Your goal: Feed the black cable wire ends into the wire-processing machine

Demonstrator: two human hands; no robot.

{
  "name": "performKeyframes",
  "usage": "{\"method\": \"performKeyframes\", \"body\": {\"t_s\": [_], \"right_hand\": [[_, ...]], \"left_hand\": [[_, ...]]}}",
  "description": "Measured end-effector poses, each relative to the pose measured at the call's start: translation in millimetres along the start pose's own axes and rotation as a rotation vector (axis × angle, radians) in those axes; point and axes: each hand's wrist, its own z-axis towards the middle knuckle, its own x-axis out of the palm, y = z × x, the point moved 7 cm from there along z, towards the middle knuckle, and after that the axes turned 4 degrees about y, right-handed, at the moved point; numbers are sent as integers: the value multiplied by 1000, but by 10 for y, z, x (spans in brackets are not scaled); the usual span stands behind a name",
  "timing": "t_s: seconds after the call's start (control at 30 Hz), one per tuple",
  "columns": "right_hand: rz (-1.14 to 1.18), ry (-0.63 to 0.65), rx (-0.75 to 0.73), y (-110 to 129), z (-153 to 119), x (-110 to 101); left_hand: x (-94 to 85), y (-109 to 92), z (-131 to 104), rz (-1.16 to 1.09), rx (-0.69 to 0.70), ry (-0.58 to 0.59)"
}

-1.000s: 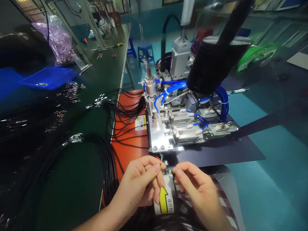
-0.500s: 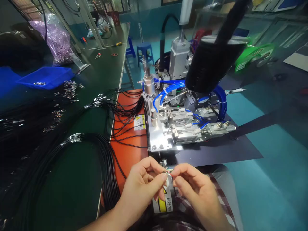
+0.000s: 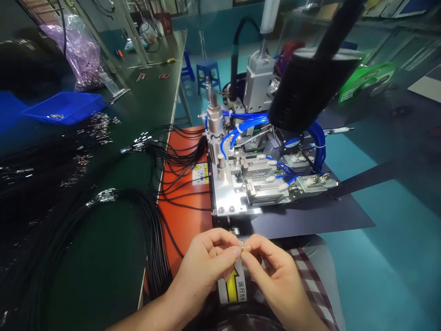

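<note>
My left hand [image 3: 206, 261] pinches thin wires [image 3: 245, 247] between thumb and forefinger. From the other side, the thumb and forefinger of my right hand [image 3: 274, 270] close on the same wires, so the fingertips of both hands nearly meet. Only a short, pale greenish stretch of the wires shows; fingers cover the rest. Just beyond the hands is the front edge of a metal machine [image 3: 225, 197] with pneumatic cylinders and blue air tubes. Below the hands, a white and yellow label [image 3: 232, 288] with an arrow is partly covered.
Bundles of black cables [image 3: 155, 239] lie across the dark green table [image 3: 99, 271] and the orange surface [image 3: 179, 223]. Loose metal connectors [image 3: 100, 126] lie near a blue tray [image 3: 65, 108]. A black cylinder [image 3: 306, 92] hangs over the machine; a green reel [image 3: 367, 82] stands behind at right.
My right thumb and forefinger have moved left and closed in on the wires beside my left fingertips. The separate coloured strands seen before are now mostly covered.
</note>
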Motion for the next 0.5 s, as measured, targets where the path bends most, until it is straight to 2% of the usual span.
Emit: {"method": "performKeyframes", "body": {"t_s": [0.1, 0.27, 0.4, 0.5], "right_hand": [[-21, 32, 29, 12, 1, -40], [-15, 15, 87, -7, 20, -160], [9, 39, 85, -18, 36, -111], [34, -1, 96, -31, 33, -85]], "left_hand": [[0, 0, 6, -3, 3, -27], [25, -15, 23, -5, 2, -28], [31, 3, 38, -19, -26, -22], [36, 0, 42, -15, -15, -15]]}}
